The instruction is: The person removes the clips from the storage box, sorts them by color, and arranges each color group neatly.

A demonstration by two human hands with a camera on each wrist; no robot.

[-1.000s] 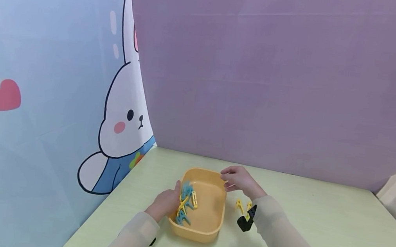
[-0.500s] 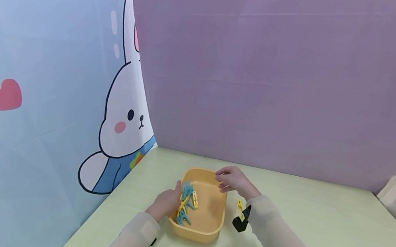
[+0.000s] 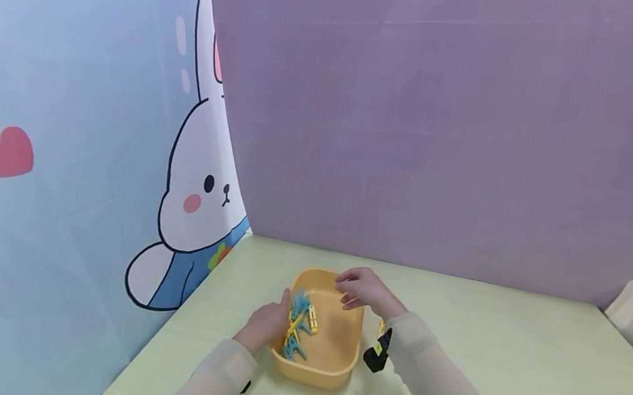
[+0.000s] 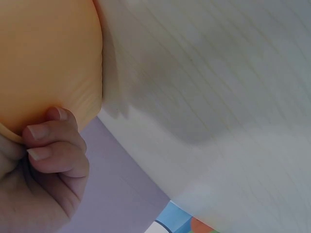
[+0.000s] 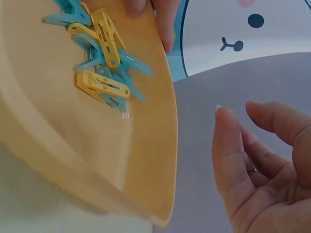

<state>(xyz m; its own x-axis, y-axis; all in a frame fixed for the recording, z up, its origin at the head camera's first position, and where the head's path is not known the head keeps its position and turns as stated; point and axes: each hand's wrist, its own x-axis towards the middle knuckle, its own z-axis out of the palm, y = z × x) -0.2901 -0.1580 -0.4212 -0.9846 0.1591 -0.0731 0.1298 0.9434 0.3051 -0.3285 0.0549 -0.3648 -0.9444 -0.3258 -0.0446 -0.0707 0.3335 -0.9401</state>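
A yellow-orange plastic basin (image 3: 332, 343) rests on the table, seen tilted in the right wrist view. My left hand (image 3: 267, 324) grips its left rim, thumb inside and fingers curled against the outer wall (image 4: 53, 43). Along the basin's left side lie several blue clothespins (image 3: 293, 347) and yellow clothespins (image 5: 104, 86). My right hand (image 3: 363, 289) hovers over the basin's far right corner. In the right wrist view its thumb and fingers stand apart with nothing between them. Another yellow clothespin (image 3: 381, 326) is beside the basin, mostly hidden by my right wrist.
The pale green tabletop (image 3: 506, 358) stretches to the right. A purple backdrop (image 3: 440, 139) stands behind it, and a blue sheet with a rabbit print (image 3: 196, 212) runs along the left. A black device (image 3: 376, 356) hangs at my right wrist.
My right hand has drifted left, from beside the basin's far right corner to over it. Its wrist now covers more of the clothespins on the table. The left hand and basin stay put.
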